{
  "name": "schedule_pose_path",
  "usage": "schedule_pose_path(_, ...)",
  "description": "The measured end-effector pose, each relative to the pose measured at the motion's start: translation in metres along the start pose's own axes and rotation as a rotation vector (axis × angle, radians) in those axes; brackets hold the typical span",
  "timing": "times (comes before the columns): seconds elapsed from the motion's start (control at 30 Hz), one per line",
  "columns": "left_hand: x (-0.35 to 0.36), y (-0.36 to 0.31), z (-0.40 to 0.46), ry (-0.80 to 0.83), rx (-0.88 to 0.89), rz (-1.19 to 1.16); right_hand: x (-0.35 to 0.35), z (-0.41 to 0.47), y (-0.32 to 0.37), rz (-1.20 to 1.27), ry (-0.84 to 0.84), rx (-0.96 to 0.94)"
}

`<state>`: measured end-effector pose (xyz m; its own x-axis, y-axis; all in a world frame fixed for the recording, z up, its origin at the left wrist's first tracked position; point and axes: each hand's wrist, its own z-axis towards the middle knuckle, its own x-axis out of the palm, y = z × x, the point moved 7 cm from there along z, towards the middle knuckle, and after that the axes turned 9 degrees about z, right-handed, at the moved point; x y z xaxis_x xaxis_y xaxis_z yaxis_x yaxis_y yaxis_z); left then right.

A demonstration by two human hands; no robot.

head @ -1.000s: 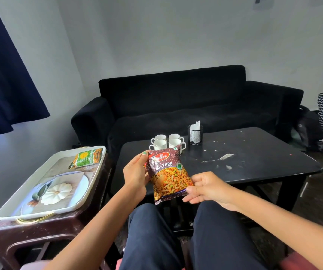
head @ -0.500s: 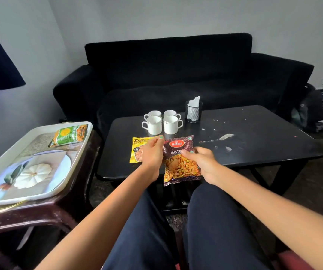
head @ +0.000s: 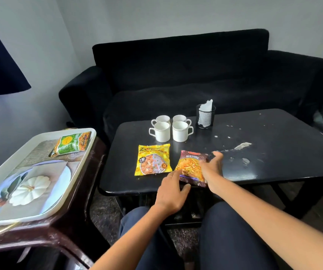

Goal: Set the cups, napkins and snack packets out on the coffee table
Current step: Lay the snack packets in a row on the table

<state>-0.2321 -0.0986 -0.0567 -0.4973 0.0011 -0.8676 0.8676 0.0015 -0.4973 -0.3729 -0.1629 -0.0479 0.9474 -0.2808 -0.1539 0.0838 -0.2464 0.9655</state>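
The maroon mixture snack packet, held up half a second ago, now lies flat on the black tabletop beside the yellow soya-chunks packet. Right hand presses it with straight fingers; left hand has let go, fingers relaxed.

The maroon packet lies flat at the table's near edge under the right hand. Just left of that hand lies the yellow packet, flat, face up. Beyond it, four white cups stand upright in a square, napkins in a mesh holder to their right.
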Motion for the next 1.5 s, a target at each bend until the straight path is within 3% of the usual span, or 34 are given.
schedule_pose_path(0.1, -0.009, 0.009, 0.010, -0.140, 0.019, 0.187, -0.003, -0.010, 0.003, -0.282, -0.002, -0.308)
schedule_pose_path(0.17, -0.015, 0.018, 0.017, -0.200, -0.011, 0.259, 0.007, -0.018, -0.003, -0.430, 0.103, -0.454)
schedule_pose_path(0.27, -0.016, 0.034, 0.030, -0.206, -0.089, 0.349, 0.024, -0.019, -0.024, -0.626, 0.253, -0.417)
schedule_pose_path(0.4, -0.014, 0.054, 0.045, -0.132, -0.153, 0.386, 0.038, -0.010, -0.030, -0.740, 0.285, -0.420)
schedule_pose_path(0.53, -0.017, 0.070, 0.054, -0.077, -0.139, 0.482, 0.047, 0.005, -0.029, -0.783, 0.304, -0.398)
schedule_pose_path(0.93, -0.040, 0.123, 0.043, -0.132, -0.159, 0.525, 0.098, 0.018, -0.031, -0.850, 0.347, -0.377)
schedule_pose_path(1.27, -0.035, 0.126, 0.048, -0.140, -0.087, 0.561, 0.114, 0.027, -0.032, -0.909, 0.405, -0.354)
schedule_pose_path(1.5, -0.039, 0.121, 0.044, -0.163, -0.069, 0.619, 0.095, 0.008, -0.024, -0.691, 0.311, -0.398)
